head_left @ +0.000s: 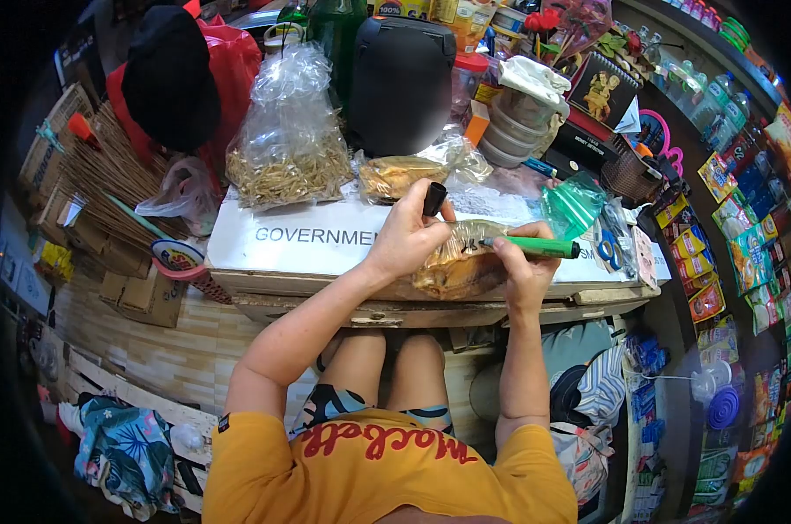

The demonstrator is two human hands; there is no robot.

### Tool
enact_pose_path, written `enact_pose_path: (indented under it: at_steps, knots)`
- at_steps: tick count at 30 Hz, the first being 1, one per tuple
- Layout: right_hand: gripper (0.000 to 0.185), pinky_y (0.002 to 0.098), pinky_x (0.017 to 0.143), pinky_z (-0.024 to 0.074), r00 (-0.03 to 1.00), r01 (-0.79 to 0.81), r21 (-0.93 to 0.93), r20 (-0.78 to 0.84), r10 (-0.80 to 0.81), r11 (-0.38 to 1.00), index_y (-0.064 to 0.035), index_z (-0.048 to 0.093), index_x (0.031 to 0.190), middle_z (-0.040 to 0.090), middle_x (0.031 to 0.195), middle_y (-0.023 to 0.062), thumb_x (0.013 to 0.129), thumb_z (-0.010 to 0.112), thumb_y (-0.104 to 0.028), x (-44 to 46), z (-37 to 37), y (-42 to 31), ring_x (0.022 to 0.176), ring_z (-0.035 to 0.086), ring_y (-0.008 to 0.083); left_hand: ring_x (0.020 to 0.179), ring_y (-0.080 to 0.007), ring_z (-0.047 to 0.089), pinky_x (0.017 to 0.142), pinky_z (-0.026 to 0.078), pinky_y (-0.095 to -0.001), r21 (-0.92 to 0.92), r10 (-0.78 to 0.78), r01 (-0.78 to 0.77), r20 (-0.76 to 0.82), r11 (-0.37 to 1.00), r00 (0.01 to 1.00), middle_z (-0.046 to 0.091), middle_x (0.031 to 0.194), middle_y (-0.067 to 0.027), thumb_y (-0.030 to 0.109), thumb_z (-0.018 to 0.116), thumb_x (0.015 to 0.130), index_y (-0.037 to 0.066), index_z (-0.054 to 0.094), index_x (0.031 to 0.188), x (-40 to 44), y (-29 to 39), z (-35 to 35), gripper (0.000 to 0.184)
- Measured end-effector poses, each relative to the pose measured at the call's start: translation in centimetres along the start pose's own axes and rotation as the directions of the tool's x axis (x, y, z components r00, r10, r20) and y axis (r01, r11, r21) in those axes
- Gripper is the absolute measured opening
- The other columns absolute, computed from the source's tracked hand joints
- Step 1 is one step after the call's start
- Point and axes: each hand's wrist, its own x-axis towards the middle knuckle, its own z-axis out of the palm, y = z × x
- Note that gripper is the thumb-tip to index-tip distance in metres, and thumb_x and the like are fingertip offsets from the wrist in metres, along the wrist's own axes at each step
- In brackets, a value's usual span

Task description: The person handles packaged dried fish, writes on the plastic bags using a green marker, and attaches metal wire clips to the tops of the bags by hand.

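Observation:
My right hand (526, 266) is closed around a green marker (544, 247), its tip touching a clear plastic bag (452, 272) of what looks like dried fish. Dark handwritten marks show on the plastic near the tip. Between the fingers of my left hand (411, 231) is a black marker cap (433, 199). The same hand rests against the bag's upper left side; whether it also pinches the plastic is hidden. The bag lies at the table's front edge. Just behind it sits another bag of similar brownish contents (400, 177).
A large bag of small dried fish (290, 157) stands at the back left, beside a black speaker-like box (401, 87). Stacked plastic tubs (506, 131), a green plastic bag (577, 205) and blue scissors (607, 251) lie rightward. Hanging snack packets (745, 253) line the right side.

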Motion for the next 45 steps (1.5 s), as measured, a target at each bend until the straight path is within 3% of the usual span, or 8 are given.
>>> enact_pose_path:
  at_steps: [5, 10, 14, 22, 27, 34, 41, 45]
  knots:
    - [0.021, 0.0229, 0.070, 0.0440, 0.976, 0.118, 0.069, -0.191, -0.103, 0.991, -0.0017, 0.053, 0.092, 0.053, 0.087, 0.0037, 0.076, 0.066, -0.002, -0.4, 0.1, 1.3, 0.071, 0.051, 0.0104, 0.066, -0.0087, 0.049, 0.057, 0.041, -0.0223, 0.072, 0.035, -0.025, -0.139, 0.997, 0.990, 0.052, 0.080, -0.0049, -0.001, 0.052, 0.076, 0.000, 0.048, 0.091, 2.0, -0.6, 2.2, 0.016]
    - [0.030, 0.0249, 0.071, 0.0461, 0.994, 0.018, -0.030, -0.105, -0.021, 0.999, 0.0026, 0.055, 0.107, 0.057, 0.093, 0.0070, 0.084, 0.064, -0.014, -0.3, -0.1, 3.4, 0.078, 0.056, 0.0130, 0.087, -0.0370, 0.056, 0.073, 0.044, -0.0473, 0.867, 0.312, -0.139, -0.020, 0.478, 0.950, 0.056, 0.096, -0.0208, 0.021, 0.060, 0.079, -0.001, 0.046, 0.092, 6.6, 0.3, 1.1, 0.029]
    - [0.030, 0.0259, 0.074, 0.0456, 0.997, 0.050, -0.147, -0.051, -0.058, 0.988, 0.0024, 0.058, 0.106, 0.060, 0.092, 0.0083, 0.084, 0.066, -0.017, -0.1, -0.4, 3.4, 0.079, 0.057, 0.0141, 0.101, -0.0397, 0.056, 0.081, 0.045, -0.0482, 0.976, -0.117, 0.114, -0.093, 0.187, 0.989, 0.060, 0.101, -0.0253, 0.020, 0.057, 0.080, 0.000, 0.050, 0.101, 7.8, 1.1, -3.2, 0.031]
    - [0.029, 0.0263, 0.076, 0.0455, 0.994, 0.080, -0.175, -0.055, -0.091, 0.981, 0.0018, 0.058, 0.106, 0.062, 0.092, 0.0098, 0.084, 0.066, -0.015, -0.6, -0.2, 3.4, 0.083, 0.057, 0.0156, 0.098, -0.0401, 0.057, 0.084, 0.047, -0.0406, 0.960, -0.176, 0.103, -0.058, 0.261, 0.983, 0.061, 0.094, -0.0263, 0.041, 0.075, 0.066, -0.001, 0.049, 0.100, 7.6, 1.1, -5.9, 0.060]
    - [0.028, 0.0246, 0.073, 0.0460, 0.996, 0.044, -0.131, -0.065, -0.053, 0.990, 0.0026, 0.058, 0.105, 0.061, 0.090, 0.0086, 0.083, 0.065, -0.014, -0.5, -0.4, 3.7, 0.078, 0.057, 0.0130, 0.083, -0.0323, 0.061, 0.070, 0.048, -0.0386, 0.883, -0.065, 0.064, -0.039, 0.464, 0.997, 0.061, 0.088, -0.0200, 0.012, 0.077, 0.057, -0.002, 0.046, 0.096, 7.6, 1.8, -7.4, 0.051]
    - [0.031, 0.0228, 0.071, 0.0461, 0.999, 0.002, -0.074, -0.053, -0.006, 0.997, 0.0030, 0.057, 0.108, 0.061, 0.089, 0.0077, 0.083, 0.064, -0.013, 0.0, -0.2, 2.6, 0.077, 0.058, 0.0116, 0.076, -0.0177, 0.054, 0.065, 0.046, -0.0308, 0.720, -0.294, 0.184, 0.030, 0.669, 0.955, 0.056, 0.085, -0.0075, 0.007, 0.074, 0.066, 0.000, 0.047, 0.097, 6.6, 1.6, -8.2, 0.042]
    - [0.029, 0.0195, 0.070, 0.0439, 0.995, -0.099, 0.397, 0.052, 0.085, 0.912, 0.0014, 0.062, 0.101, 0.061, 0.088, 0.0057, 0.075, 0.069, -0.010, 1.2, 2.4, -1.4, 0.078, 0.055, 0.0088, 0.079, -0.0111, 0.048, 0.069, 0.042, -0.0253, 0.389, -0.118, 0.129, -0.052, 0.912, 0.992, 0.050, 0.086, -0.0035, 0.003, 0.065, 0.075, 0.001, 0.047, 0.099, 2.9, 5.5, -8.1, 0.030]
    - [0.024, 0.0221, 0.069, 0.0452, 0.988, -0.015, 0.260, 0.153, -0.026, 0.966, 0.0015, 0.061, 0.091, 0.061, 0.084, 0.0048, 0.071, 0.071, -0.007, 1.6, 6.1, -3.1, 0.075, 0.056, 0.0101, 0.079, -0.0082, 0.048, 0.069, 0.042, -0.0226, 0.123, -0.059, 0.058, 0.000, 0.991, 0.998, 0.049, 0.085, -0.0010, 0.000, 0.063, 0.076, 0.003, 0.048, 0.097, 1.3, 4.9, -8.2, 0.026]
